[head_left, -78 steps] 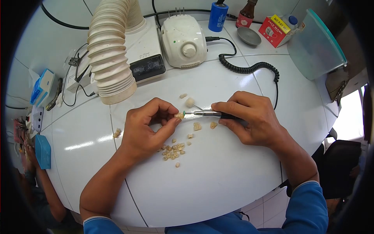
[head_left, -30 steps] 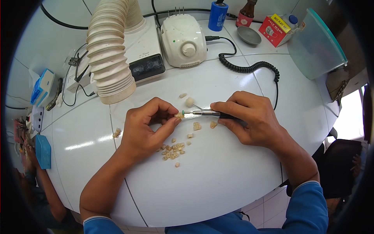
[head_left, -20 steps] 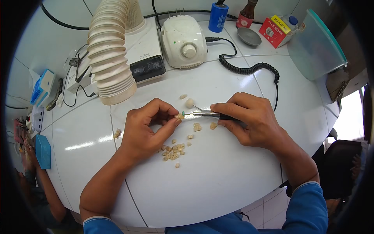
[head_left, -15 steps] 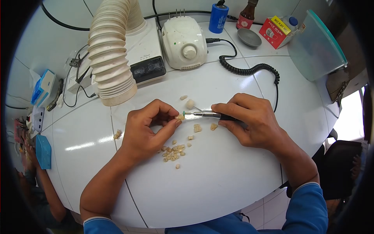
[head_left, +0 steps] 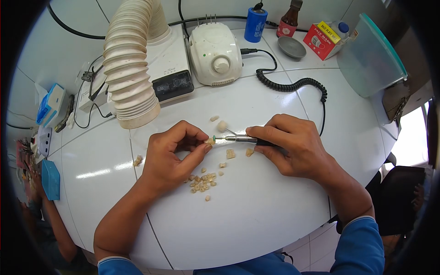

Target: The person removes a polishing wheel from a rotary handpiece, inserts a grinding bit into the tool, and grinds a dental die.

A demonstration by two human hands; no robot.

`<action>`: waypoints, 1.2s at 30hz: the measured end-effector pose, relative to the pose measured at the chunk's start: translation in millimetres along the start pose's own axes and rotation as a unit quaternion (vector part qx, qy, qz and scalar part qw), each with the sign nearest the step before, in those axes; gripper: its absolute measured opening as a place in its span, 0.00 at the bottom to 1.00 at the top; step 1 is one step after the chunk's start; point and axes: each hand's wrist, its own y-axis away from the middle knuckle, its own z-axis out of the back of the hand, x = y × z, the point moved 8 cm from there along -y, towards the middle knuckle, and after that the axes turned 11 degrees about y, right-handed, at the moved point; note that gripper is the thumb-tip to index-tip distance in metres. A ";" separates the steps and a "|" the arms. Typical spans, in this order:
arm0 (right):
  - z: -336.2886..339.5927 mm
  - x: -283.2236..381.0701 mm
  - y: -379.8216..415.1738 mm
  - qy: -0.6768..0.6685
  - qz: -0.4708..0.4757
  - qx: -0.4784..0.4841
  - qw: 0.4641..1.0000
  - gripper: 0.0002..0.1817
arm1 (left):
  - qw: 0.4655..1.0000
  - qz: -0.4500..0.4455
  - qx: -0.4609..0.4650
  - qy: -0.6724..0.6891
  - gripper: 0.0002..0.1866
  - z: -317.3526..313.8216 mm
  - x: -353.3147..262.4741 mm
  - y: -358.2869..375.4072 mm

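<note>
My left hand (head_left: 176,149) pinches a small yellowish dental crown (head_left: 210,141) between thumb and fingertips; the fingers partly cover it. In my right hand (head_left: 291,144) is a rotary handpiece (head_left: 243,138), gripped like a pen and pointing left. Its green grinding tip (head_left: 214,138) is at the crown, seemingly touching it. Several loose tooth-coloured crowns (head_left: 201,182) lie in a cluster below my left hand. Larger pieces (head_left: 230,154) sit between the hands. Just above the handpiece is a round, pale polishing bit (head_left: 222,125) on a thin metal shank.
A white control unit (head_left: 215,55) with a dial and coiled black cord (head_left: 293,85) stands behind. A ribbed suction hose (head_left: 130,78) hangs at upper left. A clear bin (head_left: 371,57), face mask box (head_left: 323,41) and grey dish (head_left: 292,47) stand at upper right. Another person's arm (head_left: 57,224) shows at left.
The whole view has shifted slightly, with the tabletop things appearing a little lower. Both hands keep the same grips, and the green tip stays at the crown.
</note>
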 end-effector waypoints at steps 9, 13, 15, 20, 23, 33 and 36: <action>1.7 0.1 -0.7 -0.003 -0.008 0.002 1.000 0.19 | 1.000 -0.001 0.003 0.007 0.07 0.0 -0.3 0.0; 0.8 -0.1 -0.4 -0.006 -0.002 0.000 1.000 0.19 | 1.000 -0.007 0.005 0.003 0.07 -0.1 -1.7 -0.2; 1.0 0.7 -0.7 -0.005 0.001 -0.002 1.000 0.19 | 1.000 -0.008 0.006 0.005 0.07 -0.3 -1.6 -0.1; 1.8 0.9 -0.4 -0.005 0.002 -0.002 1.000 0.19 | 1.000 -0.006 0.008 -0.003 0.07 -0.2 -1.7 0.1; 1.8 -5.3 0.2 -0.032 -0.029 0.000 0.999 0.20 | 1.000 -0.018 0.008 -0.007 0.07 -0.8 -4.0 0.4; 4.7 -5.1 -0.3 -0.050 -0.037 -0.010 0.998 0.20 | 0.999 -0.048 0.002 0.004 0.08 0.1 -5.2 -1.1; 4.5 -4.0 0.1 -0.047 -0.030 -0.015 0.998 0.19 | 0.996 -0.086 -0.010 -0.001 0.07 2.0 -6.7 -0.9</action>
